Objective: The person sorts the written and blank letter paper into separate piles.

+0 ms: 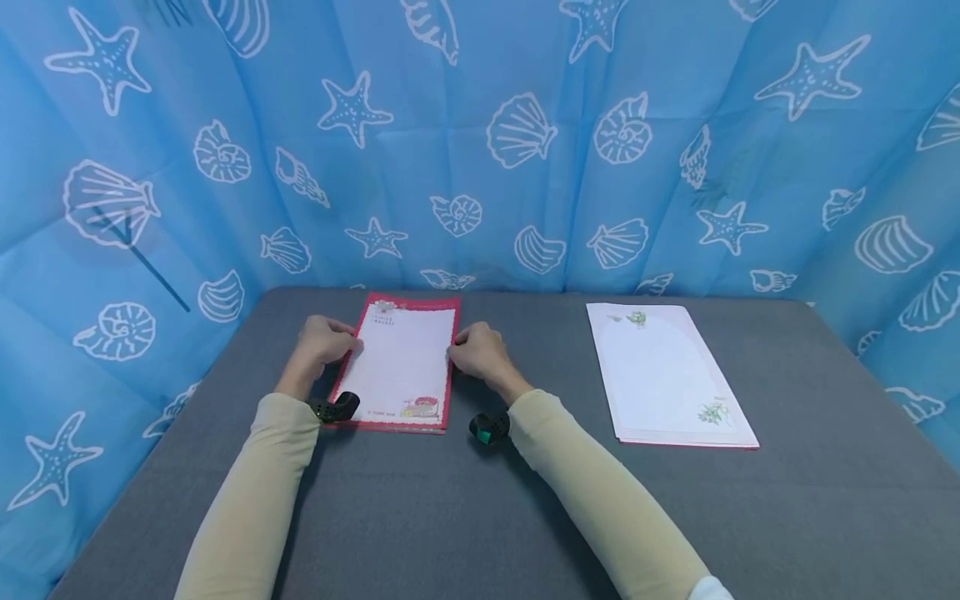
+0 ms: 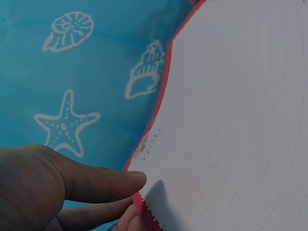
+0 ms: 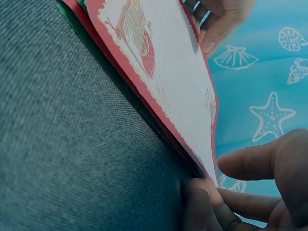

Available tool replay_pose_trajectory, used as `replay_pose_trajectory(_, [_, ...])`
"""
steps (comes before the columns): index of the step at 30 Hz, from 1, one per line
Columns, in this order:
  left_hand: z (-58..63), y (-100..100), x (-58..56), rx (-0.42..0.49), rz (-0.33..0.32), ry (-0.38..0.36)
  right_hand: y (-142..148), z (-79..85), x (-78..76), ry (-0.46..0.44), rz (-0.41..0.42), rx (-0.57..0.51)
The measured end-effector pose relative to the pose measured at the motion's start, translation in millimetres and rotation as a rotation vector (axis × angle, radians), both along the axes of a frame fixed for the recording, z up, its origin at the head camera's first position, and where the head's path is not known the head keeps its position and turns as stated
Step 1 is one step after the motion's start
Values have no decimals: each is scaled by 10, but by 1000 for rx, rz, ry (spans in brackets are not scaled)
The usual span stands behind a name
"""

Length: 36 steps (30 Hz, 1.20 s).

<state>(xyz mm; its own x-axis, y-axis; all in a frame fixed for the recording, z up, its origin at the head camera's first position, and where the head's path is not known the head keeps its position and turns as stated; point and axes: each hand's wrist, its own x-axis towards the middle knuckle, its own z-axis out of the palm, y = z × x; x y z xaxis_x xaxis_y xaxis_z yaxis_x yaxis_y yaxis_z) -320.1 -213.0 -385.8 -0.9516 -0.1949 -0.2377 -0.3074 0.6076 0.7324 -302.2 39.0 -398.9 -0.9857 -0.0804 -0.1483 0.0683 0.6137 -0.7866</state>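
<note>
Pinching grips held the red-bordered sheet (image 1: 401,367): your left hand (image 1: 324,340) and right hand (image 1: 480,350) at opposite edges, near the counter's (image 1: 480,500) far edge.

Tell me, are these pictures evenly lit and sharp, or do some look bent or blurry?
Head view: soft, even light, faint shadows under the arms, and wide-lens bending of the curtain edges. Left wrist view: the red-bordered sheet fills the frame, and the left hand lies dim at the bottom. Right wrist view: the grey table is dark and grainy, and the right hand is soft.

red-bordered lined white paper sheet (image 1: 401,364), portrait, on grey table left of centre, side edges lifted, slightly bowed.
</note>
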Motion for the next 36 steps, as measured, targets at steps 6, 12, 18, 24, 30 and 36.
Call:
replay_pose_trajectory(6, [-36,21,0,-21,5,-18,7,-13,8,-6,1,12])
replay_pose_trajectory(12, [-24,46,2,-50,7,-8,32,4,17,-5,10,4])
replay_pose_trajectory(18, [36,81,48,-93,-11,36,129,36,66,11,1,-41])
replay_pose_trajectory(24, [88,203,87,-175,-52,131,376,95,121,110,28,-59])
replay_pose_trajectory(30, [-4,333,104,-209,-70,203,728,148,199,286,89,52])
replay_pose_trajectory(36, [-132,429,107,-213,-75,269,1170,162,222,461,99,173])
